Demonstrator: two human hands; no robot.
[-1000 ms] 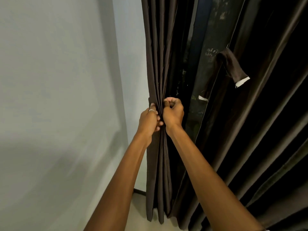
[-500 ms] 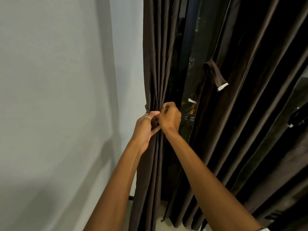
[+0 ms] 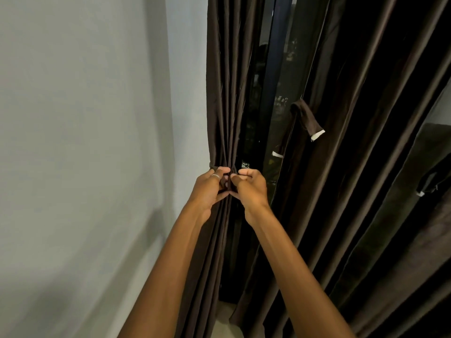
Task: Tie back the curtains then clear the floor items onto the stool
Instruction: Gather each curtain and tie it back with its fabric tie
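Note:
A dark brown curtain [image 3: 224, 93] hangs gathered into a narrow bunch beside the wall. My left hand [image 3: 210, 189], with a ring on one finger, and my right hand [image 3: 249, 189] meet at the bunch at mid height. Both pinch a dark tie-back band [image 3: 214, 167] wrapped round the folds; most of the band is hidden by my fingers. To the right hangs a second, wider brown curtain [image 3: 366, 167] with a loose tie-back strap [image 3: 307, 119] dangling from its edge. No stool or floor items are in view.
A pale grey wall [image 3: 85, 142] fills the left half. Dark window glass [image 3: 275, 93] shows between the two curtains. A strip of light floor [image 3: 224, 320] is visible at the bottom. Another strap end [image 3: 429, 184] hangs at the far right.
My hands have stayed at the gathered curtain and shifted slightly apart, fingers now working the band. The view has tilted a little, and the loose strap sits lower right than before.

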